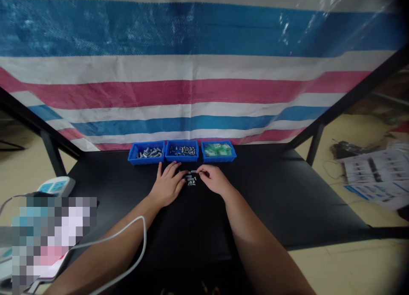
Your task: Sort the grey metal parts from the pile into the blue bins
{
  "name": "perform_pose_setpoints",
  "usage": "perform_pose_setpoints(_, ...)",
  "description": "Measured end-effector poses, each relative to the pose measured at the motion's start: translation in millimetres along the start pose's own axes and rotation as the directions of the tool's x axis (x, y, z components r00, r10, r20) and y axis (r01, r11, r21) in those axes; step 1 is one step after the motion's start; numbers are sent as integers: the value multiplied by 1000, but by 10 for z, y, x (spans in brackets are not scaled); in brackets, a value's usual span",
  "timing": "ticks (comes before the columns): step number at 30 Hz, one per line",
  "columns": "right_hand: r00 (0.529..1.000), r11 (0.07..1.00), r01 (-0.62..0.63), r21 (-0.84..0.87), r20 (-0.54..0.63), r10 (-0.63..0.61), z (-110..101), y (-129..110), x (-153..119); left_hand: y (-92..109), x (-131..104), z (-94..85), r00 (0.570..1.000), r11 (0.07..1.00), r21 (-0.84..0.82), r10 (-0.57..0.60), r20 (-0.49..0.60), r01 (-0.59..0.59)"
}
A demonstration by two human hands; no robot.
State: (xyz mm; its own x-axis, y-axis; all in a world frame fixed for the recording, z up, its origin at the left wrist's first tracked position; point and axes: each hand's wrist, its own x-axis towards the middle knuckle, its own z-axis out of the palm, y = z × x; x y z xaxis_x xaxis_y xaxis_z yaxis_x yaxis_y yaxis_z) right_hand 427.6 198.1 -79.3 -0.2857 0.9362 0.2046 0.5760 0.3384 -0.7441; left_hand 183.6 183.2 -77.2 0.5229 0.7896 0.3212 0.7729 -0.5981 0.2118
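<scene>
On the black table lies a small group of shiny metal parts (191,182), some short cylinders and some smaller bits. My left hand (168,184) rests palm down at the left of this group, fingers spread, its fingertips touching or close to the parts. From the right, my right hand (214,179) pinches one end of a small metal cylinder (194,171) between thumb and fingers. The other end of that cylinder points toward my left hand. Its finer details are too small to make out.
Behind my hands stand three blue bins: one with metal cylinders (150,153), one with small metal pieces (187,150), one with green and clear packets (219,149). A white power strip (57,185) sits at the left. A white cable (144,235) loops over my left forearm. Striped sheeting (191,90) hangs behind.
</scene>
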Motion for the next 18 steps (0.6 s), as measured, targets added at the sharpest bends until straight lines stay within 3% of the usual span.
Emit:
perform_pose_setpoints(11, 993, 995, -38, 89, -111, 48, 31, 62, 20, 86, 57, 33, 999, 998, 39, 44, -18, -43)
perform_pose_setpoints(18, 996, 996, 77, -36, 45, -75, -63, -108, -38, -51, -45, -212, 998, 999, -50, -25, -63, 22)
